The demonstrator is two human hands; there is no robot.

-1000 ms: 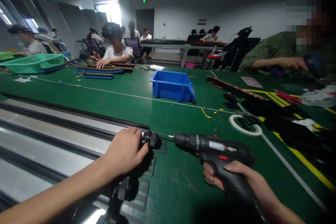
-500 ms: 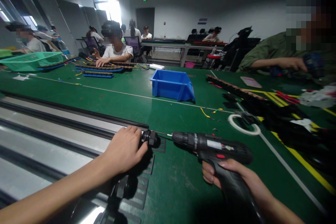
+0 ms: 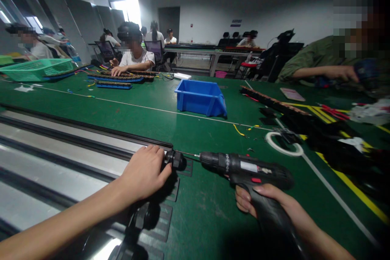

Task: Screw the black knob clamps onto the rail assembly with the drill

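Silver metal and black strips make up the ribbed panel [image 3: 45,158], which is laid at the near left of the green desk [image 3: 210,211]. Its right-hand end is covered by the left hand [image 3: 146,170]: the fingers are bent over the far corner and the thumb is set apart beside a black fitting [image 3: 176,160]. Whether the panel is gripped or merely pressed cannot be told, as the underside of that hand is concealed.

By the right hand [image 3: 289,207], a black power drill [image 3: 246,170] is held over the near part of the desk, right of the panel; the fingers and thumb are clamped around the handle. The body is held roughly level and its long thin bit [image 3: 190,154] is pointed left, at the panel's far end corner, passing just beside the fitting. Contact at the tip cannot be confirmed.

Toward the desk's far edge, a blue bin [image 3: 195,103] is noted. Short yellow wire pieces [image 3: 239,131] and a white ring [image 3: 284,152] are found between bin and drill, to the right. At the far left corner, a green basket [image 3: 39,70] is placed. Along the far edge, dark strips with blue sides [image 3: 114,85] are attended by a co-worker's hand [image 3: 118,71].
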